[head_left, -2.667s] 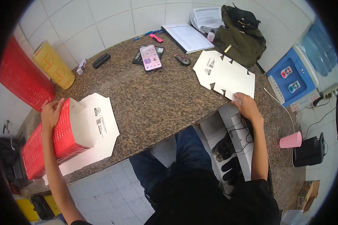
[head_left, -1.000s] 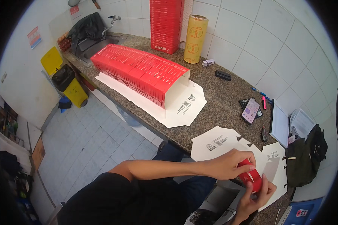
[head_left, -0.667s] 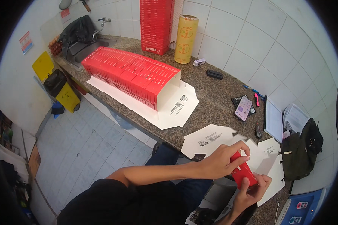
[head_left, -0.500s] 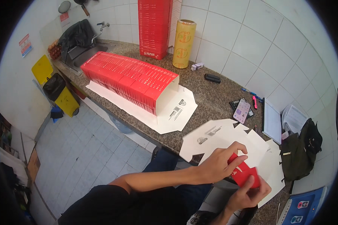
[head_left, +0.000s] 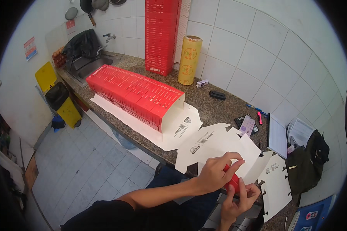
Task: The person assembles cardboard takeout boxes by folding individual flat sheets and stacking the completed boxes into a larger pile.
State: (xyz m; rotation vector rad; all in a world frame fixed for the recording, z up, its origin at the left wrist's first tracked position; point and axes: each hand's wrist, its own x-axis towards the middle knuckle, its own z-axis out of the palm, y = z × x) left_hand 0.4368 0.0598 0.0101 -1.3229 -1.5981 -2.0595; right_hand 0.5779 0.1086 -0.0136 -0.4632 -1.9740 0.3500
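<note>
Between my hands is a die-cut cardboard box blank (head_left: 212,144), white inside and red outside, partly folded at its near right end. My left hand (head_left: 214,173) pinches a red flap at that end, its fingers bent over the edge. Just nearer and to the right, my right hand (head_left: 239,202) grips the same red part from below, thumb and fingers pressed to it. Another flat white blank (head_left: 275,188) lies to the right on the counter. A long row of nested red boxes (head_left: 135,96) rests to the left, white flaps spread under it.
A tall stack of red cardboard (head_left: 162,38) and a yellow roll (head_left: 189,61) stand against the tiled wall. Along the counter's right are a black case (head_left: 217,95), a phone (head_left: 247,125), a notebook (head_left: 277,134) and a dark bag (head_left: 306,165). A sink (head_left: 90,67) is far left.
Both hands have moved left with the blank, which has shifted left and folded up more at its right end. The flat blank at right is now more exposed. The view has tilted slightly up.
</note>
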